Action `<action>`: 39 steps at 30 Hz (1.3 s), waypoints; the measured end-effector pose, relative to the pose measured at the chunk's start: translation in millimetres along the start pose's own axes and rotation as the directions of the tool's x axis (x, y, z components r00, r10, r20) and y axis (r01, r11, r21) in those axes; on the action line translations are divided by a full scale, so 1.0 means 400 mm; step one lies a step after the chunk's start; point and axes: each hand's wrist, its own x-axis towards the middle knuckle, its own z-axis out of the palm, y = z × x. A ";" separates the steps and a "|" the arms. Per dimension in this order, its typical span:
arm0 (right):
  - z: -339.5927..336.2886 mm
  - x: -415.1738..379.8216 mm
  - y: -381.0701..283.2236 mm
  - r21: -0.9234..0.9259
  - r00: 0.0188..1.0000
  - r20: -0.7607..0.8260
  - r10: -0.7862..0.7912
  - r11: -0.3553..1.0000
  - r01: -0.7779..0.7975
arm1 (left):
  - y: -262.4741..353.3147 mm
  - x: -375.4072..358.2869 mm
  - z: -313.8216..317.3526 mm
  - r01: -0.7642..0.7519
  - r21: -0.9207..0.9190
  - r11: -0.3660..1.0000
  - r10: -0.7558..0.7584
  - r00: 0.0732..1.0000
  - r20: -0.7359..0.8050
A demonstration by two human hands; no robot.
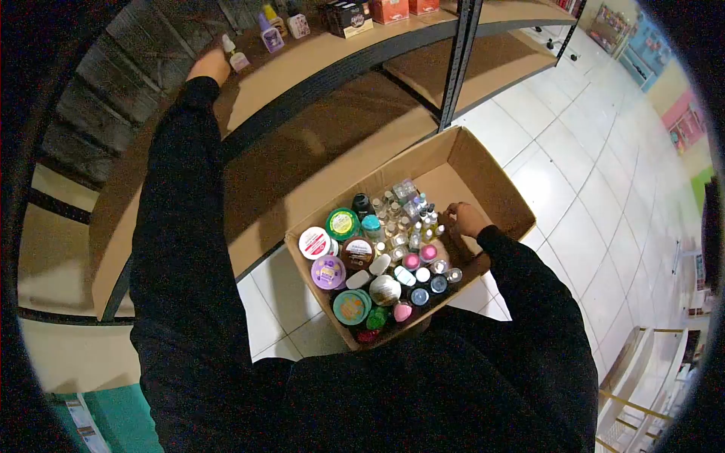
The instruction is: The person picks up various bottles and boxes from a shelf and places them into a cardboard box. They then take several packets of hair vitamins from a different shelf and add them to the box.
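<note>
My left hand (211, 67) reaches up to the shelf, its closed fingers against the left side of a small bottle (239, 60) with a white top and a pale label; part of the fingers is hidden. Down in an open cardboard box (489, 181), my right hand (468, 219) has its fingers curled beside several small clear bottles (398, 223). What those fingers hold, if anything, is too small to make out. Round tubs fill the box's left part, among them a purple tub (328, 272), a green-lidded tub (343, 223) and a brown-lidded tub (358, 253).
On the upper shelf (302, 72) stand a purple bottle (270, 36), a dark carton (347, 19) and an orange carton (390, 10). A black metal post (458, 64) rises just beyond the box. White tiled floor (566, 158) stretches to the right.
</note>
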 end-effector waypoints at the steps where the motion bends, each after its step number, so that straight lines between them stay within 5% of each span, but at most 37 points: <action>1: -0.010 0.000 -0.001 0.003 1.000 0.002 0.007 1.000 -0.007 | -0.003 0.003 0.003 0.007 0.005 1.000 -0.006 1.000 -0.006; 4: -0.029 0.001 0.008 0.024 1.000 -0.002 -0.002 1.000 0.002 | 0.040 -0.028 -0.055 0.049 -0.045 0.998 -0.051 0.998 -0.048; 10: -0.060 0.020 0.003 0.089 0.995 -0.093 -0.024 0.995 0.032 | 0.027 -0.009 -0.007 -0.116 -0.062 0.991 0.083 0.920 -0.383; 16: -0.262 0.030 -0.187 0.171 0.972 -0.227 -0.065 0.980 0.106 | 0.185 -0.131 -0.145 -0.506 -0.198 0.840 0.223 0.653 -0.724; 20: -0.384 0.020 -0.338 0.260 0.799 -0.572 -0.183 0.884 0.389 | 0.384 -0.290 -0.202 -0.602 -0.425 0.676 0.270 0.739 -0.617; 23: -0.447 -0.018 -0.431 0.186 0.679 -0.637 -0.365 0.781 0.596 | 0.523 -0.411 -0.153 -0.651 -0.535 0.538 0.376 0.754 -0.539; 26: -0.403 -0.025 -0.419 0.121 0.753 -0.544 -0.371 0.853 0.508 | 0.619 -0.497 -0.073 -0.588 -0.675 0.446 0.369 0.807 -0.460; 29: -0.364 -0.043 -0.390 0.318 0.880 -0.433 -0.196 0.880 0.352 | 0.675 -0.573 -0.018 -0.530 -0.762 0.371 0.384 0.835 -0.394; 30: -0.351 -0.051 -0.379 0.304 0.850 -0.476 -0.224 0.866 0.398 | 0.692 -0.594 0.000 -0.517 -0.786 0.338 0.388 0.838 -0.384; 34: -0.292 -0.058 -0.280 0.095 0.833 -0.400 -0.382 0.887 0.452 | 0.751 -0.651 0.039 -0.441 -0.823 0.358 0.516 0.828 -0.219; 39: -0.225 -0.077 -0.159 0.056 0.963 -0.168 -0.212 0.973 0.224 | 0.719 -0.673 0.044 -0.439 -0.793 0.423 0.538 0.826 -0.170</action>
